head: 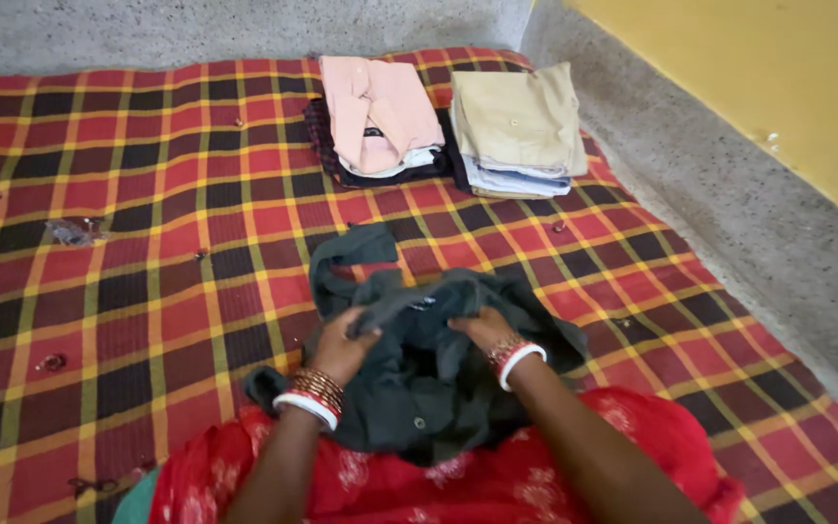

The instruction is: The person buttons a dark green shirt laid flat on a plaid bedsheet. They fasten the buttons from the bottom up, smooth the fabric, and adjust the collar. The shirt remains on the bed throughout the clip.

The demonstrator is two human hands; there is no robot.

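Note:
A crumpled dark grey-green shirt (419, 374) lies on the red and yellow checked mattress (147, 243), right in front of me. My left hand (341, 344) grips a fold of the shirt near its collar. My right hand (482, 328) holds the cloth just to the right of it. Both wrists wear red, gold and white bangles. One sleeve of the shirt (346, 254) trails away toward the far side. Red patterned cloth (419, 480) covers my lap at the bottom edge.
Two stacks of folded clothes sit at the far end of the mattress: a pink shirt on dark garments (380, 121) and a beige shirt on pale ones (521, 126). Grey speckled floor (758, 223) and a yellow wall (778, 68) lie to the right.

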